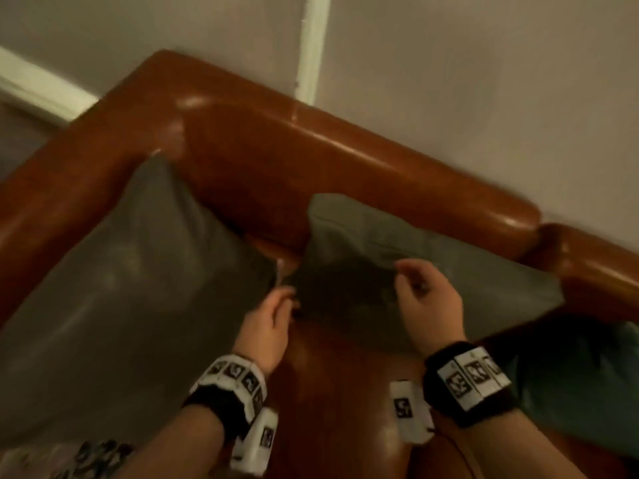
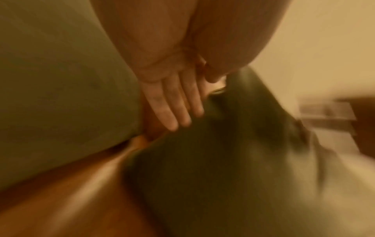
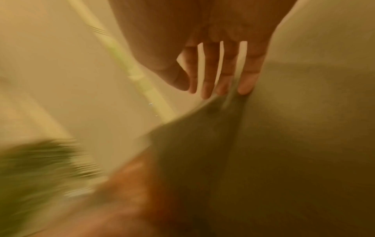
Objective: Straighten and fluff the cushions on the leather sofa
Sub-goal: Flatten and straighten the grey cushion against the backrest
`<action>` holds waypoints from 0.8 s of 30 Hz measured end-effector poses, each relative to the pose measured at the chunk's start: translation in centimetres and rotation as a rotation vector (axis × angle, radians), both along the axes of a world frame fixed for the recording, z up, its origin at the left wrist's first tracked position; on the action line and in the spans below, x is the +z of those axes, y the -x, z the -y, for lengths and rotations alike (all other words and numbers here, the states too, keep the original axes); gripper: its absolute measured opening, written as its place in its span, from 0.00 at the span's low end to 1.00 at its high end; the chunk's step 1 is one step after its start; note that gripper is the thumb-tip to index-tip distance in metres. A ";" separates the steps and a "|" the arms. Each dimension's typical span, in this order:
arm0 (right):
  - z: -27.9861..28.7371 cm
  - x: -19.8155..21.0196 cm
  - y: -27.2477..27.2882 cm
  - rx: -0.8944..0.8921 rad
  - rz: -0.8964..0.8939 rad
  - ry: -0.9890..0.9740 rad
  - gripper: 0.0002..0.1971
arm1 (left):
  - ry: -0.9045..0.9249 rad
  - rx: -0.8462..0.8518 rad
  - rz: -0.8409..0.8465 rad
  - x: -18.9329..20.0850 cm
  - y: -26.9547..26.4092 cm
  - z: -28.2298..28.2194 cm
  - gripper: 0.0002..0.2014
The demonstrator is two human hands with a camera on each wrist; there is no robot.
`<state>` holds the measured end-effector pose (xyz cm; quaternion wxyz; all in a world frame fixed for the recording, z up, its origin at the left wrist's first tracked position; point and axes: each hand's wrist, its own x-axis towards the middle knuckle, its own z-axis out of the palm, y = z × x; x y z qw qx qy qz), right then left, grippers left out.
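On the brown leather sofa (image 1: 311,160) a large olive cushion (image 1: 131,288) leans in the left corner, and a second olive cushion (image 1: 432,250) rests against the backrest to its right. My left hand (image 1: 280,300) reaches into the gap between them, at the second cushion's lower left corner. In the left wrist view its straight fingers (image 2: 176,110) lie against that darker cushion (image 2: 223,160), beside the lighter one (image 2: 61,80). My right hand (image 1: 411,281) hovers over the second cushion's front. Its spread fingers (image 3: 247,80) touch the cushion's top edge (image 3: 223,99) and hold nothing.
A dark teal cushion (image 1: 570,382) lies on the seat at the right. Bare seat leather (image 1: 339,392) shows between my wrists. The wall (image 1: 484,81) with a white trim strip (image 1: 313,46) stands right behind the backrest. Patterned fabric (image 1: 90,458) shows at the bottom left.
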<state>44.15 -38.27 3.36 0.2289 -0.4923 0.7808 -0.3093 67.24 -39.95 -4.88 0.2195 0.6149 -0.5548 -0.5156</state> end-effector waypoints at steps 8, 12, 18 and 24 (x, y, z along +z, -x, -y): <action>-4.5 -0.9 14.4 -0.728 0.053 -0.061 0.33 | 0.049 -0.066 0.045 3.9 7.0 10.3 0.30; -4.6 -2.1 15.9 -0.798 0.419 -0.061 0.25 | 0.093 0.012 0.048 4.5 7.0 10.8 0.20; -3.6 1.6 13.0 -0.698 0.452 0.162 0.06 | 0.401 0.026 0.262 7.3 7.2 10.3 0.44; -1.4 3.8 7.6 -0.104 0.878 0.187 0.21 | 0.607 -0.638 0.381 13.3 14.9 7.9 0.45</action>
